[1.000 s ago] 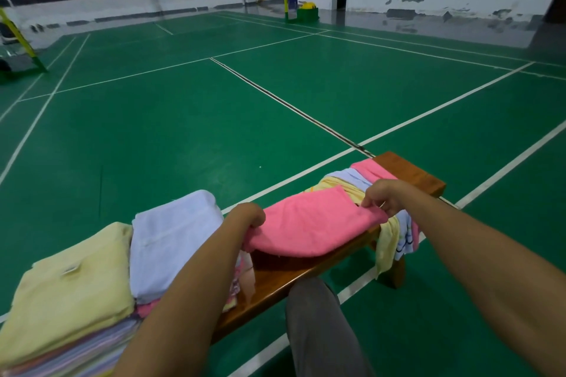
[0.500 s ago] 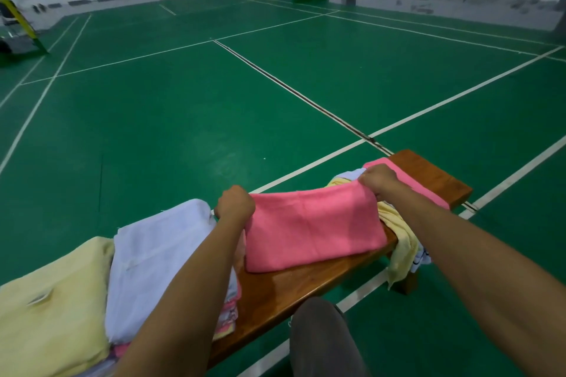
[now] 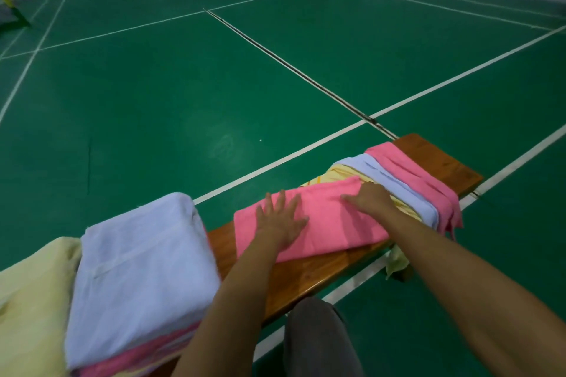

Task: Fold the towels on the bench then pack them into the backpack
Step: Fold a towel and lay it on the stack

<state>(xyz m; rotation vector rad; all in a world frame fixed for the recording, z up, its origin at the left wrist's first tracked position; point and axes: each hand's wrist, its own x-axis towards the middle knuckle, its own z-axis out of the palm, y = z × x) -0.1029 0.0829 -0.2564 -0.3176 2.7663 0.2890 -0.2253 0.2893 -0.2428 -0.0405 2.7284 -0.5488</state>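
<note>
The pink towel [image 3: 309,220] lies folded flat on the table [image 3: 312,275] — left hand [image 3: 283,220] and right hand [image 3: 369,199] press it, each grip open-palmed, grasping nothing.

Colours on the bench

A pink towel [image 3: 321,223] is spread on a reddish-brown wooden bench [image 3: 309,278]; pale yellow [image 3: 340,176], lavender [image 3: 395,185] and pink [image 3: 413,176] cloths are draped beyond it, a lavender folded towel [image 3: 137,269] and a pale yellow one [image 3: 27,300] are stacked aside, and white lines are seen on the green floor [image 3: 153,101]

Towels [image 3: 312,220]: no label or print I can read.
Bench [image 3: 309,275]: bare wood, no writing.
Floor [image 3: 183,86]: white lines only, no lettering.
</note>
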